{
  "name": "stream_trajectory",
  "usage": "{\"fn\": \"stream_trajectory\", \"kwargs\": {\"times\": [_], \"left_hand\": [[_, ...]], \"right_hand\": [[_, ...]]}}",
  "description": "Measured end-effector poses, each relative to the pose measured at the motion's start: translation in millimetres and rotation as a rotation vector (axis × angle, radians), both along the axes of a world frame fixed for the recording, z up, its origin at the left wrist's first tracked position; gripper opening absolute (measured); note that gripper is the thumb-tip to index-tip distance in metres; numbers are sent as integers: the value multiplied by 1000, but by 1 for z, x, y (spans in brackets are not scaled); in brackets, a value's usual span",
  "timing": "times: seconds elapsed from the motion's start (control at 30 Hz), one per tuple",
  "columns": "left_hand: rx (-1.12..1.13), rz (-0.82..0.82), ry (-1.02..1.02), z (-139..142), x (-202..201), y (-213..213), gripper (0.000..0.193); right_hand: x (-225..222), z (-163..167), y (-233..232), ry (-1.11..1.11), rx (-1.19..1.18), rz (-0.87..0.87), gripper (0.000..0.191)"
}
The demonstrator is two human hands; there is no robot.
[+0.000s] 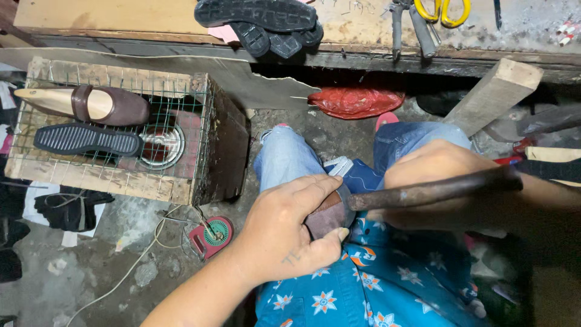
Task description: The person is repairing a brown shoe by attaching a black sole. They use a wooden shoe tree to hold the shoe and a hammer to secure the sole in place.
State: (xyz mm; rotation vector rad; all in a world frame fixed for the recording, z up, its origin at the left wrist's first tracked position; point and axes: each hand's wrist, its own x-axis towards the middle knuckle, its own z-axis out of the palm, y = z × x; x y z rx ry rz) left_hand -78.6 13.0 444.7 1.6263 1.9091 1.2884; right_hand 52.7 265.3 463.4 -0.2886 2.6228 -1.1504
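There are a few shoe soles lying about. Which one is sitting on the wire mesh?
The single black ribbed sole lies flat on the wire-topped wooden crate, just below the brown shoe. The other black soles are stacked on the workbench.

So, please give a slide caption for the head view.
Left hand steadies a brown shoe; right hand holds a hammer.

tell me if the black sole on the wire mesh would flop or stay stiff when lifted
The black sole looks thin and moulded, so it would likely bend somewhat. Flat and ribbed, it probably won't roll or slip. It seems light for its size.
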Motion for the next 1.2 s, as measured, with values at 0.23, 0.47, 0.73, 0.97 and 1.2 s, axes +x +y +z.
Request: {"fn": "stream_trajectory", "kwargs": {"times": [0.23, 0.47, 0.73, 0.97, 1.2], "left_hand": [[-17, -21, 17, -3, 9, 3, 60], [-20, -8, 79, -1, 23, 1, 61], [41, -32, 127, 40, 8, -8, 64], [73, -23, 250, 31, -12, -8, 66], [93, -31, 34, 5, -23, -14, 69]], "right_hand": [[10, 1, -2, -45, -46, 68, 18], [22, -3, -5, 150, -77, 88, 18], [26, 32, -18, 515, -151, 191, 19], [21, 25, -45, 427, -69, -162, 28], [15, 13, -43, 377, 51, -253, 31]]}}
